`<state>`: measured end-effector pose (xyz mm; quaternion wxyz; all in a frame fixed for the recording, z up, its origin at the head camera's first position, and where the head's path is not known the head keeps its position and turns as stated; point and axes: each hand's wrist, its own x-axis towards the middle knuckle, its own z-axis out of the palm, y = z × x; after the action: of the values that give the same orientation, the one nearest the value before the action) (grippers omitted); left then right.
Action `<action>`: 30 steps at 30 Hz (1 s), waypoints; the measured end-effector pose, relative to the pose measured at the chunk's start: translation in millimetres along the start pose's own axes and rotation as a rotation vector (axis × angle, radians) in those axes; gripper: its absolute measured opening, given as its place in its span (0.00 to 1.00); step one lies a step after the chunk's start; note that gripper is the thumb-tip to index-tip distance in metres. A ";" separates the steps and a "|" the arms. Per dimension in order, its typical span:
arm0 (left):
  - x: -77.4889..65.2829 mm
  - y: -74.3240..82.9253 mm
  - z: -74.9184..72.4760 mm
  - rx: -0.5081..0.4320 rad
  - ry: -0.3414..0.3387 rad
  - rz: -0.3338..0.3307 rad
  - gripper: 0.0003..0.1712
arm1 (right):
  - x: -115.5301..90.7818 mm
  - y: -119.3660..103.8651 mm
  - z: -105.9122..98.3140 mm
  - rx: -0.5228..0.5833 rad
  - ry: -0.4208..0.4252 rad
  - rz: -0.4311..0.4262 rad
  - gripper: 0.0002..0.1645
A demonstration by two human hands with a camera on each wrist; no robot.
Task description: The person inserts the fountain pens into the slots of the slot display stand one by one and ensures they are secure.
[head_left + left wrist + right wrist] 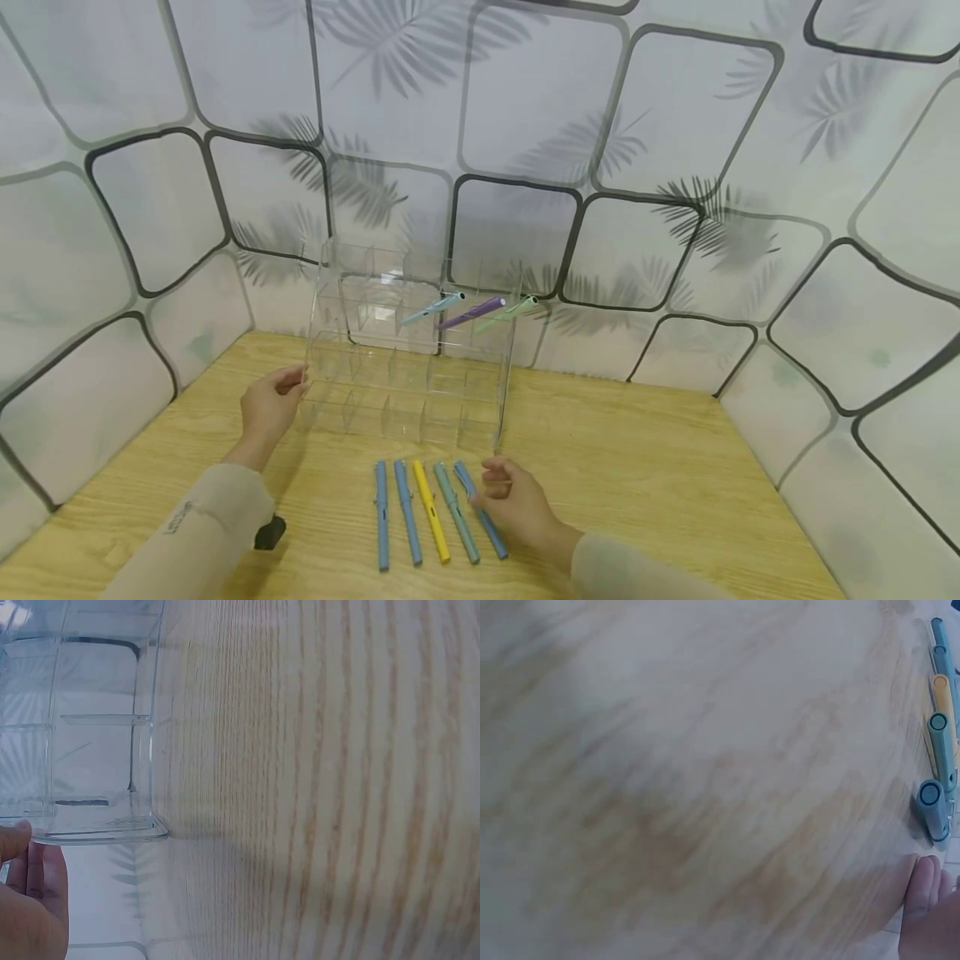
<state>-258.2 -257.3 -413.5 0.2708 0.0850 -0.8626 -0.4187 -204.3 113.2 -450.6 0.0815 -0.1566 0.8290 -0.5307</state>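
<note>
A clear tiered display rack stands on the table. My left hand holds its left side edge; the left wrist view shows thumb and fingers on either side of the clear panel. A light blue pen, a purple pen and a light green pen lie slanted on an upper tier. In front of the rack lies a row of several pens, among them a yellow pen and a green pen. My right hand, fingers loosely bent, is right beside the rightmost blue pen.
Wood-grain table extends to both sides of the rack. Patterned curtain-like walls enclose it at the back and sides. A small black object shows beside the left sleeve.
</note>
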 end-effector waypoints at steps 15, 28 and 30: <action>0.1 1.2 -0.4 0.015 -0.007 -0.025 0.16 | 12.7 -12.0 5.4 -0.204 -0.077 0.046 0.26; 0.0 -0.3 0.1 0.011 -0.015 -0.007 0.16 | 22.3 -12.7 -4.3 -0.122 -0.132 0.185 0.22; 0.1 -0.5 -0.1 0.005 -0.023 -0.006 0.16 | 22.4 -13.6 -7.0 -0.069 -0.158 0.219 0.24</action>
<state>-258.3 -257.7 -413.8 0.2593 0.0835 -0.8665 -0.4183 -225.1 106.2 -434.7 0.1987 -0.1092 0.8499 -0.4757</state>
